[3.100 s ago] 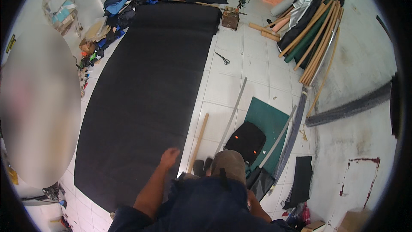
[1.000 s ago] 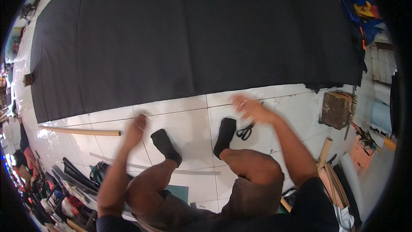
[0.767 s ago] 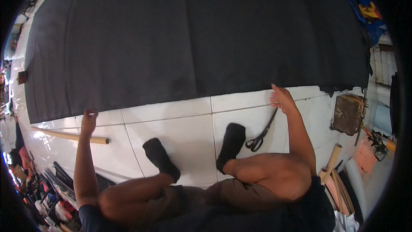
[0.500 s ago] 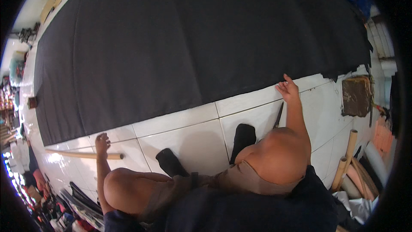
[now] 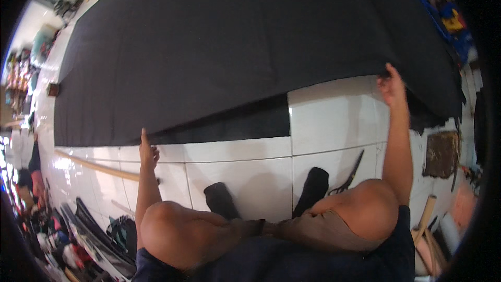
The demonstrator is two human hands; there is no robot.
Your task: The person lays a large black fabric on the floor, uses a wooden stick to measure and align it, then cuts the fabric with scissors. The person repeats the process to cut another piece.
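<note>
A large sheet of black cloth (image 5: 224,47) is spread over the floor in front of me. My right hand (image 5: 392,87) grips its near edge at the right and holds it up off the tiles. At the left, my left hand (image 5: 149,149) pinches the same edge lower down, its thumb on top of the cloth. Between the hands the edge slants upward to the right. Beneath it a darker layer of cloth (image 5: 245,122) shows, ending in a straight side, with bare tile beyond. Dark scissors (image 5: 350,176) lie beside my right foot.
A cardboard tube (image 5: 96,166) lies on the white tiles at the left. Brown blocks stand by the cloth's left edge (image 5: 53,90) and right corner (image 5: 440,154). More tubes and rolls (image 5: 428,214) are at the lower right; clutter (image 5: 68,245) fills the lower left.
Both hands have moved forward and taken hold of the cloth's near edge. That edge is now lifted, most at the right, uncovering tile and a lower layer.
</note>
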